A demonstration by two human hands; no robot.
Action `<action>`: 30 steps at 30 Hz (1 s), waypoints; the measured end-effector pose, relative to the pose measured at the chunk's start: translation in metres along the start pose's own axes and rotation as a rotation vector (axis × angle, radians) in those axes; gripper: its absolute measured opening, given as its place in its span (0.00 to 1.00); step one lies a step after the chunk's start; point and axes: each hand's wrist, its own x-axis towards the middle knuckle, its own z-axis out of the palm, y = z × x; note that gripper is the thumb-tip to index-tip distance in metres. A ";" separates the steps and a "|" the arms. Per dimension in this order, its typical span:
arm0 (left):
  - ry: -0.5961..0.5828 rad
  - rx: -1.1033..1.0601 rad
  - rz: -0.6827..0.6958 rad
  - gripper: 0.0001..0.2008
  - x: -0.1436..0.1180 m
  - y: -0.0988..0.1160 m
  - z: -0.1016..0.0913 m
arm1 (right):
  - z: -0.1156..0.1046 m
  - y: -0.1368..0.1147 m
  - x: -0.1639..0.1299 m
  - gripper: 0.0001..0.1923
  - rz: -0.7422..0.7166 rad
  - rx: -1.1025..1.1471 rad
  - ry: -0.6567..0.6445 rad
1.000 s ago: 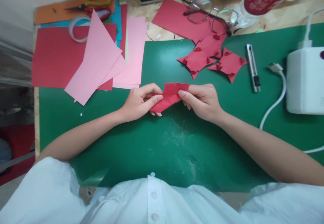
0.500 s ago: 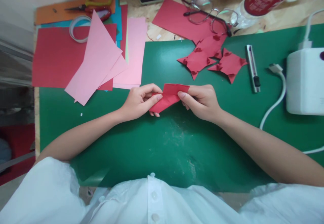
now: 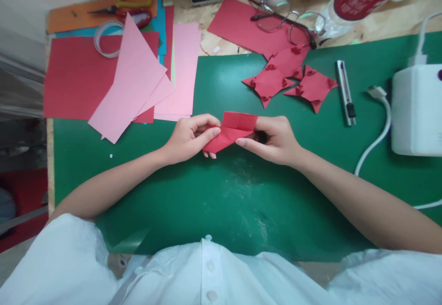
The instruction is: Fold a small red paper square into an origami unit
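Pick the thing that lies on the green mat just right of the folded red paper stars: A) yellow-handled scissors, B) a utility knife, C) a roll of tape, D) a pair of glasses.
B: the utility knife lies lengthwise on the green mat just right of the red paper stars, while the scissors and tape sit far left on the coloured sheets, and the glasses rest beyond the mat's far edge.
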 end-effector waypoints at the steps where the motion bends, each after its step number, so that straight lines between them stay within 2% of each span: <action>1: 0.000 -0.003 0.000 0.21 0.000 0.000 0.000 | 0.000 0.000 0.000 0.18 -0.006 -0.002 0.004; 6: -0.011 0.001 -0.004 0.24 0.001 0.001 -0.001 | 0.001 0.000 -0.001 0.21 0.056 -0.010 0.018; 9: -0.012 0.002 -0.002 0.25 0.001 0.001 -0.002 | 0.006 0.005 -0.002 0.21 0.086 0.076 0.089; 11: -0.015 0.006 0.000 0.25 0.001 0.001 -0.003 | 0.010 0.009 -0.003 0.24 0.010 0.144 0.195; 13: -0.018 0.003 0.000 0.26 0.002 0.001 -0.003 | 0.012 0.011 -0.004 0.25 -0.185 0.158 0.302; 16: -0.004 0.000 0.009 0.26 0.002 0.001 -0.002 | 0.011 0.008 -0.004 0.13 -0.212 0.020 0.280; 17: 0.003 0.004 0.016 0.26 0.002 0.001 -0.002 | 0.009 0.006 -0.005 0.09 -0.179 -0.047 0.252; 19: 0.009 0.023 0.045 0.26 0.003 0.001 -0.002 | 0.007 0.002 -0.005 0.09 -0.113 -0.113 0.235; 24: 0.055 0.169 0.214 0.19 0.001 -0.002 -0.002 | 0.005 -0.002 -0.006 0.19 0.076 -0.024 0.217; 30: 0.170 0.487 0.510 0.09 0.001 -0.004 -0.002 | 0.004 -0.005 -0.002 0.19 0.146 0.157 0.187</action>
